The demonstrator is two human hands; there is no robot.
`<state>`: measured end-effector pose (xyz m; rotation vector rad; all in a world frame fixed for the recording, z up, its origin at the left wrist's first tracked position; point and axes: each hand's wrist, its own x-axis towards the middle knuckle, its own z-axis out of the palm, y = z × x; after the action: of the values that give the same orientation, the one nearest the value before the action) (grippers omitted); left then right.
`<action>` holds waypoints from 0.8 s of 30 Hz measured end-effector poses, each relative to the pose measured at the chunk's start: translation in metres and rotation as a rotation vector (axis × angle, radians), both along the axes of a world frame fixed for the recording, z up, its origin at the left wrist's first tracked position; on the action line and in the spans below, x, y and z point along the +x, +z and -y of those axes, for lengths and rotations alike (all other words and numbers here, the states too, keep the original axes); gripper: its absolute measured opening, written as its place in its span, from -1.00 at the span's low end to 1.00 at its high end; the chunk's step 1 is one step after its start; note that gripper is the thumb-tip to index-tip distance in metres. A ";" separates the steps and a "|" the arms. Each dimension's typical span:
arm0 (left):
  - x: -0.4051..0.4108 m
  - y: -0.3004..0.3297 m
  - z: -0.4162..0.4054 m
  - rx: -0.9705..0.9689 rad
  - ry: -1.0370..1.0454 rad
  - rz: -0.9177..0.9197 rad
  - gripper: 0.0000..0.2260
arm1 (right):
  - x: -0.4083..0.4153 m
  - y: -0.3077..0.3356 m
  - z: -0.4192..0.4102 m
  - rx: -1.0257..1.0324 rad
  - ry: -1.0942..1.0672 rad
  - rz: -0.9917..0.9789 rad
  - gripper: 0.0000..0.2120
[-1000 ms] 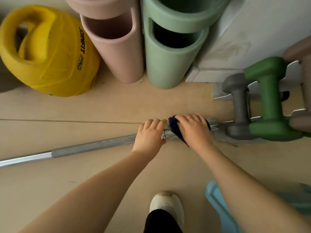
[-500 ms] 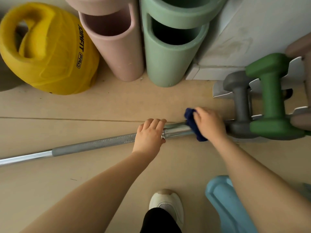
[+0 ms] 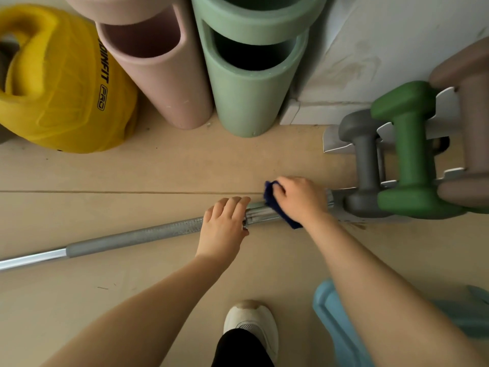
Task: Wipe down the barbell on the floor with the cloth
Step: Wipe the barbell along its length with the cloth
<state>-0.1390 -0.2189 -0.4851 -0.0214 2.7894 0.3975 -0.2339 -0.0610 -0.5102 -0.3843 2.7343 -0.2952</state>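
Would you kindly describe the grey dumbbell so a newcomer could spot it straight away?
Follow the barbell on the floor to its right end, where a dumbbell rack stands. The grey dumbbell is the leftmost there, smaller than its green dumbbell neighbour.

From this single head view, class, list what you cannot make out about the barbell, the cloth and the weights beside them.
- Barbell: its far end runs off the left edge; the other end is hidden behind the grey dumbbell.
- Cloth: mostly covered by the right hand.
- Bar under the left hand: hidden by that hand.
- Brownish dumbbell: cut off by the right edge.
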 end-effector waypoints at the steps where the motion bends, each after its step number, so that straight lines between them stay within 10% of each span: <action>1: 0.000 0.000 0.000 0.031 0.012 0.014 -0.33 | -0.001 -0.001 -0.009 0.044 -0.103 -0.098 -0.67; 6: -0.005 0.004 0.003 0.163 0.092 0.050 -0.48 | 0.015 -0.005 0.009 0.065 -0.276 -0.312 -0.69; 13: -0.032 0.007 0.018 0.241 0.152 0.165 -0.54 | 0.044 -0.012 0.026 -0.143 0.127 -0.339 -0.68; 17: -0.040 0.006 0.024 0.298 0.202 0.197 -0.58 | 0.031 -0.018 0.001 -0.256 -0.504 -0.369 -0.73; 24: -0.046 0.005 0.015 0.123 -0.060 0.046 -0.44 | 0.022 0.010 0.061 -1.103 -1.670 -0.054 -0.59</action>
<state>-0.1847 -0.2344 -0.4796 0.0806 2.7079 0.5453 -0.2123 -0.1220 -0.5007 1.6999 1.8750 -2.0595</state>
